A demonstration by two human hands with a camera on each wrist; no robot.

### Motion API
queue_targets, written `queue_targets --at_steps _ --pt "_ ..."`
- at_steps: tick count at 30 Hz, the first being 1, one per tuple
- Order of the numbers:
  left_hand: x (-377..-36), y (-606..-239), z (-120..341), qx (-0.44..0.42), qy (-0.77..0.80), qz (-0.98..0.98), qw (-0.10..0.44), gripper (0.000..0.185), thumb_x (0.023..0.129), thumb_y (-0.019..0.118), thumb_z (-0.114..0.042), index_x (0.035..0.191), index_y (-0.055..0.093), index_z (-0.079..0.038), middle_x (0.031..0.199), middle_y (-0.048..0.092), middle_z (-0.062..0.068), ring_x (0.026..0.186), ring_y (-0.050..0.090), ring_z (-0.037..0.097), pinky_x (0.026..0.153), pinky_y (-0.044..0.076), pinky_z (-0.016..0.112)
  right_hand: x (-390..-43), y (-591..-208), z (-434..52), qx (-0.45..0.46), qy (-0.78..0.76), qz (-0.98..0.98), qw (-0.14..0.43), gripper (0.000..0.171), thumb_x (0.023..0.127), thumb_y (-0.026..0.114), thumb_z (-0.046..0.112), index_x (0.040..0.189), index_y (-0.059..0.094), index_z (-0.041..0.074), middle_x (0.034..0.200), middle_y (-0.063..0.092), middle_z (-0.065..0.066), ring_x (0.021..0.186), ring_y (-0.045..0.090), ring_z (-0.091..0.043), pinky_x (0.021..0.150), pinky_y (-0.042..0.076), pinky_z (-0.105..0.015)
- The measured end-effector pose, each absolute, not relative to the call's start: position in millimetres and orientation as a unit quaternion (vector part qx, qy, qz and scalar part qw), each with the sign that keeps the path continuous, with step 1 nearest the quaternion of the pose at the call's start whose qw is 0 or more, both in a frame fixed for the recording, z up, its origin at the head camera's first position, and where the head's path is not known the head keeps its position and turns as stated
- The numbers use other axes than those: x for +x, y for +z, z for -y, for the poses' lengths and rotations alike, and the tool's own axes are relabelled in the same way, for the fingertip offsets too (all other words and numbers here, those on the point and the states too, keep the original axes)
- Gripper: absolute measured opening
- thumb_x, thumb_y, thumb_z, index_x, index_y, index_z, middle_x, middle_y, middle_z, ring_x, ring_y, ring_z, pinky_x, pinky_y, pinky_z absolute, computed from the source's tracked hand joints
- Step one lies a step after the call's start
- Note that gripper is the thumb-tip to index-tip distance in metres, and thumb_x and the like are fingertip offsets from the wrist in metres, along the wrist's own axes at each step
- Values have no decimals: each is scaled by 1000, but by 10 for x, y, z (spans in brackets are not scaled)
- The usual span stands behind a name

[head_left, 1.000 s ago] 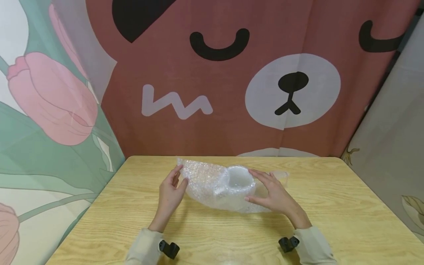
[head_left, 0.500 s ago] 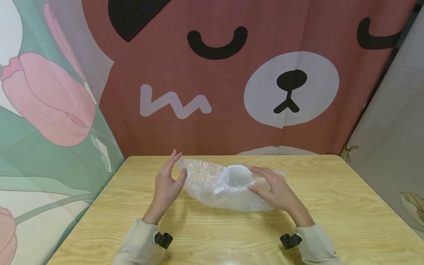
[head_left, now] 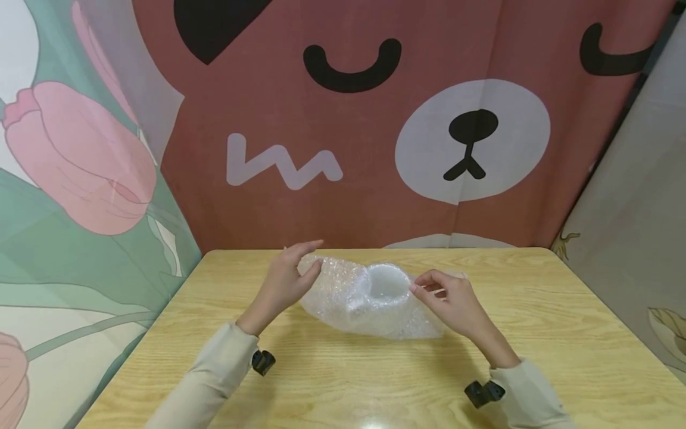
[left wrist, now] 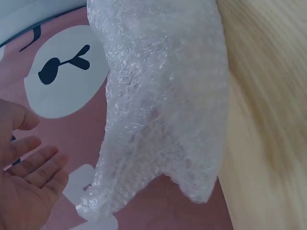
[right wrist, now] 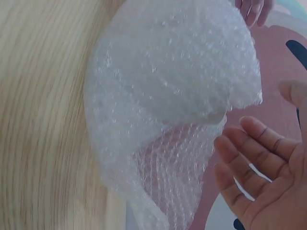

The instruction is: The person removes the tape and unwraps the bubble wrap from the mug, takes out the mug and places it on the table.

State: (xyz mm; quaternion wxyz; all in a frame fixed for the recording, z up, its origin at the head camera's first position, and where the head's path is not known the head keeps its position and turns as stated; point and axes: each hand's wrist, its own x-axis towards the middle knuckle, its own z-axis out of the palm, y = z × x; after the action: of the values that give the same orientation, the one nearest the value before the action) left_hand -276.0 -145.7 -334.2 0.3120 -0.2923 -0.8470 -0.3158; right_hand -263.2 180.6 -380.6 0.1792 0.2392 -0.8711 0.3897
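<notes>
Clear bubble wrap (head_left: pixel 370 301), dimpled all over and whitish where it bunches, sits between the fingers on a pale yellow table (head_left: pixel 536 333) with fine wood grain. Beyond the fingertips hangs a brick-red curtain (head_left: pixel 343 149) printed with a cartoon bear: white muzzle, black nose, black curved eyes. Out past the left-hand fingers, a mint-green curtain (head_left: pixel 64 196) shows pink tulips; both sleeves (head_left: pixel 214 375) are beige.

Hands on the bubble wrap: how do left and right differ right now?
The left hand touches the bubble wrap at its left edge, fingers extended over it. The right hand sits at the wrap's right side, fingertips drawn together near the rim. Both hover above the wooden table.
</notes>
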Motion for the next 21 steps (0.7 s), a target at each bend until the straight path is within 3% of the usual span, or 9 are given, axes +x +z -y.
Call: queue_targets --at_steps 5,13,21 --pt "-2834 -3223 1377 -312 -291 867 257 26 90 66 -9 115 68 -1 110 68 13 99 64 27 90 47 53 -2596 -3777 -1788 220 395 877 161 16 95 64 28 95 70 13 87 67 6 77 62 -11 67 53 -30" --pt "-3000 -3072 1263 -311 -272 898 151 24 92 64 -16 110 69 0 108 68 12 95 65 29 81 52 41 -2590 -3765 -1803 199 402 885 125 23 97 60 33 95 71 12 87 67 2 81 61 -15 67 50 -35" --pt "-3169 -2997 1241 -297 -256 918 55 29 94 62 -22 113 68 -1 108 68 9 97 63 24 85 51 38 -2609 -3794 -1826 192 422 881 98 25 99 57 31 92 70 11 89 68 -2 85 62 -26 68 48 -37"
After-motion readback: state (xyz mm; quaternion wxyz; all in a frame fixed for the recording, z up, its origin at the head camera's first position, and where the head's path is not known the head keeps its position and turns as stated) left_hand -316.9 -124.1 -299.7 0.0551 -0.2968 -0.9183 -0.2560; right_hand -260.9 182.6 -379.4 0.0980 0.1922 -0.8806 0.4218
